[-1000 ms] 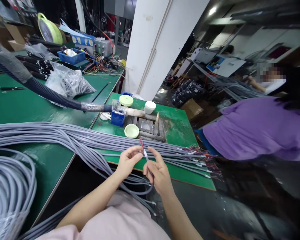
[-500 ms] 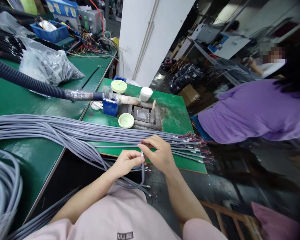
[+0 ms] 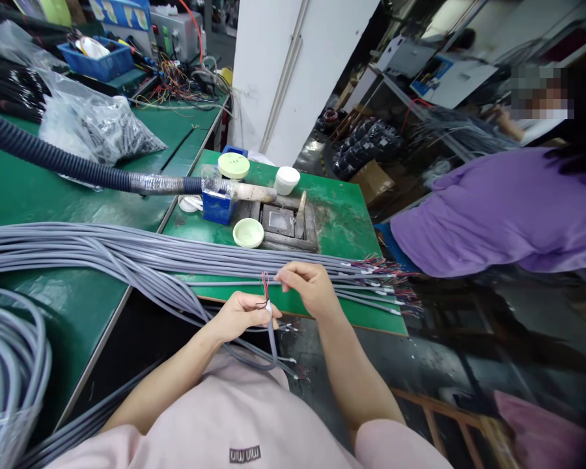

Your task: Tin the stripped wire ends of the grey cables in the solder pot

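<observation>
Below the bench edge, my left hand (image 3: pixel 241 317) pinches a grey cable (image 3: pixel 272 342) near its end, just under a white band. Thin coloured wires (image 3: pixel 265 286), red and dark ones among them, stick up from that end, and one dark wire bends aside. Just right of these wires is my right hand (image 3: pixel 306 286), its thumb and fingertips drawn together. Whatever may be between them is too small to see. Behind both hands lies a bundle of grey cables (image 3: pixel 176 251) on the green bench, with bare wire ends (image 3: pixel 385 273) fanned out at the right.
A square metal pot (image 3: pixel 279 222) set in a frame stands on the bench, a ribbed hose (image 3: pixel 88 172) ending beside it. Around it are a pale green dish (image 3: pixel 248 232) and a white tub (image 3: pixel 287 180). Coiled cable (image 3: pixel 10 358) lies left; a co-worker in purple (image 3: pixel 488 208) is at right.
My right hand has come away from the cable end, slightly right and up. The coloured wires now show spread above my left hand, which has shifted a little left with the cable.
</observation>
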Motion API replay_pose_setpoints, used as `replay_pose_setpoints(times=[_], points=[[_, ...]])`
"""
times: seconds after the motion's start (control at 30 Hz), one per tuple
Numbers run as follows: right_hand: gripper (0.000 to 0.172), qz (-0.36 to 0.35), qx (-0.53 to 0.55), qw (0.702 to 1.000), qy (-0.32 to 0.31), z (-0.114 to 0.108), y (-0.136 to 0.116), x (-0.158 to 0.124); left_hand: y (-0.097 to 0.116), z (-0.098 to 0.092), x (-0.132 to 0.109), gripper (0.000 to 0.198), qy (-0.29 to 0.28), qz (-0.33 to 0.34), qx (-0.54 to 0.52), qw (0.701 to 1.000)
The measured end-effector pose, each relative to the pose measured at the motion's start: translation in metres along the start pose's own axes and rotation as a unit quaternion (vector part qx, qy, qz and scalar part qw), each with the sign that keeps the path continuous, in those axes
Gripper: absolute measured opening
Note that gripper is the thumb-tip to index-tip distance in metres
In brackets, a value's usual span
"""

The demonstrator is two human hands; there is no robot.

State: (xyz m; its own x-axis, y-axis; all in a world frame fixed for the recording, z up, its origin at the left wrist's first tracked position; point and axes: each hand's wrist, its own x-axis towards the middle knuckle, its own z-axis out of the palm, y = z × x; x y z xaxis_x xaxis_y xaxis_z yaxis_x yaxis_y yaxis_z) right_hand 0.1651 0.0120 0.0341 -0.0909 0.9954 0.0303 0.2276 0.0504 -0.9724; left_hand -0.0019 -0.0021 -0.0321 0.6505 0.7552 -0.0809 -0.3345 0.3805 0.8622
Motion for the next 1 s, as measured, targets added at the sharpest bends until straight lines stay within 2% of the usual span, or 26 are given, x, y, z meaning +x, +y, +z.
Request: replay_pose_setpoints(times=[0.13, 0.23, 0.4, 0.53, 0.6, 0.73, 0.83, 0.93, 1.0], points=[[0.016, -0.095, -0.138, 0.986, -0.003, 0.003, -0.025, -0.012, 0.001, 0.002, 0.003, 0.034, -0.005, 0.005, 0.003, 1.000], [0.018, -0.152, -0.197, 0.968, 0.018, 0.009, -0.031, -0.014, 0.001, 0.004, 0.004, 0.034, -0.007, 0.008, 0.003, 1.000], [0.016, -0.122, -0.100, 0.986, 0.053, 0.009, -0.016, -0.015, -0.005, 0.001, 0.003, 0.034, 0.035, 0.011, -0.018, 0.999], [0.015, -0.130, -0.073, 0.984, 0.097, 0.005, 0.004, -0.022, -0.004, -0.002, 0.005, 0.040, 0.070, 0.015, -0.097, 0.993], [0.012, -0.197, -0.112, 0.969, 0.098, 0.003, 0.011, -0.026, 0.000, -0.002, 0.007, 0.042, 0.082, 0.010, -0.141, 0.987], [0.039, -0.370, -0.246, 0.896, 0.001, 0.002, 0.017, -0.030, 0.007, -0.001, 0.010, 0.039, 0.091, 0.023, -0.189, 0.977], [0.044, -0.414, -0.304, 0.857, -0.045, 0.005, 0.019, -0.026, 0.010, 0.002, 0.013, 0.037, 0.078, 0.030, -0.209, 0.974], [0.042, -0.430, -0.289, 0.854, -0.043, 0.005, 0.021, -0.017, 0.015, 0.005, 0.013, 0.035, 0.087, 0.037, -0.188, 0.978], [0.039, -0.418, -0.249, 0.874, 0.000, 0.002, 0.022, -0.009, 0.021, 0.007, 0.008, 0.031, 0.117, 0.076, -0.106, 0.985]])
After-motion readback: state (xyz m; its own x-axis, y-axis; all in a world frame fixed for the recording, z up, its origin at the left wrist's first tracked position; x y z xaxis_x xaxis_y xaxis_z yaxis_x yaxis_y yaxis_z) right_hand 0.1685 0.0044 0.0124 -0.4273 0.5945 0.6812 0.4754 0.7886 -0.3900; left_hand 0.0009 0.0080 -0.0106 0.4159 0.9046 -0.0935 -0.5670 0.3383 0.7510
